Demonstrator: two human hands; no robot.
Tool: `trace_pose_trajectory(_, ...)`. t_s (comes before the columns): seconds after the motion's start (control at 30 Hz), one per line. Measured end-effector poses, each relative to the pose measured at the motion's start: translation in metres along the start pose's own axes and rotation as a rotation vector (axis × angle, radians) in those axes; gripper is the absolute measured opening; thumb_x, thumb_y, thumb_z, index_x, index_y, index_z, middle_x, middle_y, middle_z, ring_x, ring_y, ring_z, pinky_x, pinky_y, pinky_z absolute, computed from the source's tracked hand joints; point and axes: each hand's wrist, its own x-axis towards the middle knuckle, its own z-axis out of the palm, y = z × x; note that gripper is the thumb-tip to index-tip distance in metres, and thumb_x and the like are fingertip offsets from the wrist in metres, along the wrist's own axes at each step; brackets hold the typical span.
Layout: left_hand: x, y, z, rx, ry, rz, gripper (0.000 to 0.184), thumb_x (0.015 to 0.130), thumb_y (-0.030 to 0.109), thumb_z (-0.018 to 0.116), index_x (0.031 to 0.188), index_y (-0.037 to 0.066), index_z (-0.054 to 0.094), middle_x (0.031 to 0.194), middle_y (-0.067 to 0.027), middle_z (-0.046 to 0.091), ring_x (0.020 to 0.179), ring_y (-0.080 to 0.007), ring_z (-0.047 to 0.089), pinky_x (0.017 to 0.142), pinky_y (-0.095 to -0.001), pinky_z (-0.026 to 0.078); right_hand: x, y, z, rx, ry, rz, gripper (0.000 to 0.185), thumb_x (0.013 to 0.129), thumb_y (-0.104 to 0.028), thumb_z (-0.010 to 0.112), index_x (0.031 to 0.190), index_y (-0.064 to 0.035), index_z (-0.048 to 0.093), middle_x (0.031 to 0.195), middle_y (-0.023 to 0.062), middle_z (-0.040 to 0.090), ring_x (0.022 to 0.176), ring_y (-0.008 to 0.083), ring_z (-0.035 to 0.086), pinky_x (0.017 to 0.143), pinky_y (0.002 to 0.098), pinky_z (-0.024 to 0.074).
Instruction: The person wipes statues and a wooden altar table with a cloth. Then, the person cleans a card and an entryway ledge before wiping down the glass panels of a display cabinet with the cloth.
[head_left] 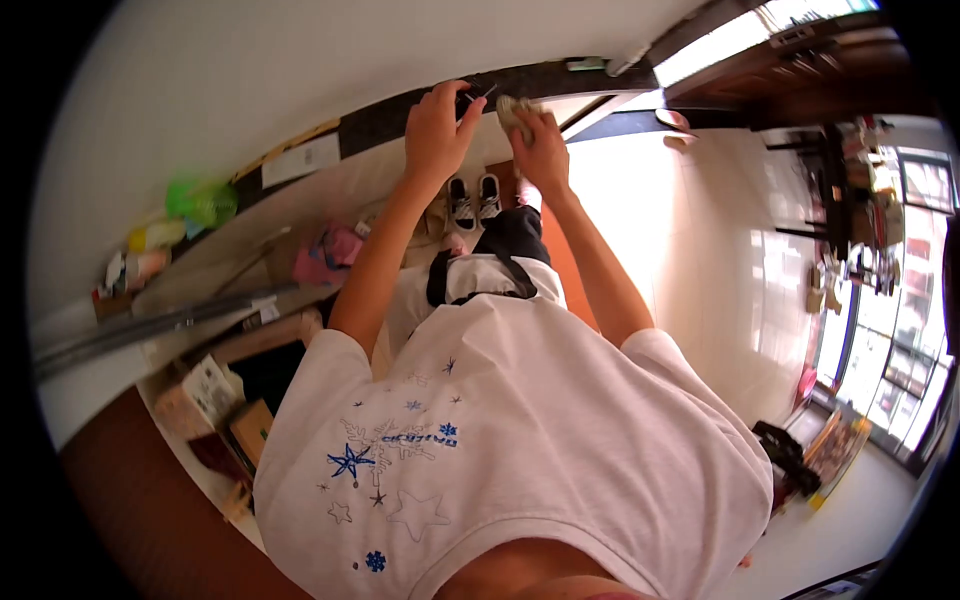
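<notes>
At the dark ledge along the wall, my left hand (437, 130) has its thumb and fingers curved around a small black object (466, 99) with thin pale lines on it. What kind of object this is, I cannot make out. Just to the right, my right hand (542, 152) is closed on a crumpled grey-green cloth (514, 115), which sticks out past the fingertips over the ledge. The two hands are apart, both reaching forward from my body.
The dark ledge (385, 122) carries a white sheet (300, 161) and a green plastic bag (203, 203) to the left. Below are a pair of slippers (462, 204) and a pink bag (330, 253). Boxes (205, 395) stand lower left; a dark wooden door (815, 70) is upper right.
</notes>
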Motion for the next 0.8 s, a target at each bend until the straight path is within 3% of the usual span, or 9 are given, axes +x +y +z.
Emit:
trace_pose_trajectory(0.03,0.011,-0.005,0.014,0.164,0.019,0.151,0.035,0.096,0.030,0.071,0.120,0.005,0.063,0.120,-0.0114,0.070,0.110,-0.0300,0.064,0.096,-0.0399,0.050,-0.017,-0.006,-0.014,-0.040,0.000,0.138,0.033,0.095,-0.019,0.067,0.125,-0.0087,0.071,0.121,0.0197,0.065,0.109,0.0439,0.065,0.088,0.0496,0.0552)
trace_pose_trajectory(0.1,0.028,-0.014,0.043,0.340,0.027,0.349,0.038,0.091,0.030,0.074,0.119,0.006,0.064,0.124,-0.0100,0.068,0.115,-0.0297,0.062,0.099,-0.0427,0.049,-0.058,0.023,-0.030,0.017,0.086,0.085,0.034,0.096,-0.018,0.066,0.128,-0.0055,0.070,0.118,0.0211,0.065,0.113,0.0431,0.064,0.091,0.0482,0.0547)
trace_pose_trajectory(0.17,0.037,-0.016,0.066,0.280,-0.013,0.350,0.038,0.091,0.030,0.074,0.119,0.006,0.064,0.127,-0.0093,0.067,0.117,-0.0296,0.061,0.100,-0.0434,0.049,-0.112,0.074,-0.039,-0.021,0.064,0.180,0.038,0.096,-0.017,0.065,0.132,-0.0039,0.068,0.118,0.0215,0.065,0.110,0.0420,0.066,0.094,0.0455,0.0541)
trace_pose_trajectory(0.2,0.042,-0.015,0.076,0.252,-0.034,0.349,0.038,0.092,0.030,0.074,0.119,0.006,0.064,0.128,-0.0090,0.066,0.118,-0.0295,0.061,0.101,-0.0437,0.048,-0.136,0.088,-0.052,-0.026,-0.009,0.406,0.040,0.096,-0.018,0.065,0.134,-0.0047,0.068,0.116,0.0210,0.065,0.107,0.0393,0.067,0.094,0.0433,0.0540)
trace_pose_trajectory(0.33,0.047,-0.008,0.099,0.454,0.084,0.378,0.032,0.092,0.027,0.074,0.116,0.007,0.067,0.130,-0.0066,0.064,0.123,-0.0266,0.057,0.109,-0.0460,0.043,-0.233,0.138,-0.104,-0.170,0.097,0.655,0.035,0.095,-0.022,0.067,0.126,-0.0047,0.072,0.112,0.0187,0.065,0.104,0.0363,0.067,0.093,0.0418,0.0539)
trace_pose_trajectory(0.47,0.040,0.008,0.110,0.486,0.126,0.189,0.025,0.094,0.023,0.071,0.116,0.011,0.068,0.123,-0.0045,0.063,0.117,-0.0261,0.057,0.099,-0.0471,0.043,-0.269,0.147,-0.146,-0.316,0.164,0.825,0.035,0.094,-0.022,0.067,0.124,-0.0046,0.073,0.113,0.0179,0.065,0.106,0.0354,0.067,0.095,0.0417,0.0536)
trace_pose_trajectory(0.6,0.058,0.039,0.136,0.259,0.085,0.288,0.028,0.094,0.022,0.070,0.120,0.012,0.066,0.117,-0.0070,0.064,0.110,-0.0292,0.060,0.089,-0.0477,0.046,-0.245,0.178,-0.151,-0.188,0.357,0.818,0.036,0.095,-0.022,0.068,0.126,-0.0050,0.072,0.114,0.0173,0.065,0.106,0.0333,0.067,0.096,0.0407,0.0535)
trace_pose_trajectory(0.73,0.098,0.081,0.194,0.037,0.087,0.314,0.041,0.093,0.027,0.073,0.125,0.005,0.061,0.114,-0.0151,0.064,0.108,-0.0362,0.061,0.093,-0.0473,0.050,-0.119,0.176,-0.165,-0.010,0.320,0.615,0.034,0.096,-0.021,0.069,0.126,-0.0045,0.072,0.110,0.0163,0.065,0.102,0.0304,0.067,0.091,0.0384,0.0538)
trace_pose_trajectory(0.8,0.117,0.100,0.216,0.067,0.112,0.275,0.044,0.091,0.025,0.077,0.125,0.002,0.059,0.113,-0.0168,0.064,0.108,-0.0382,0.062,0.093,-0.0476,0.051,-0.050,0.179,-0.177,0.036,0.293,0.395,0.035,0.096,-0.020,0.072,0.127,-0.0047,0.071,0.108,0.0163,0.064,0.099,0.0309,0.067,0.088,0.0387,0.0541)
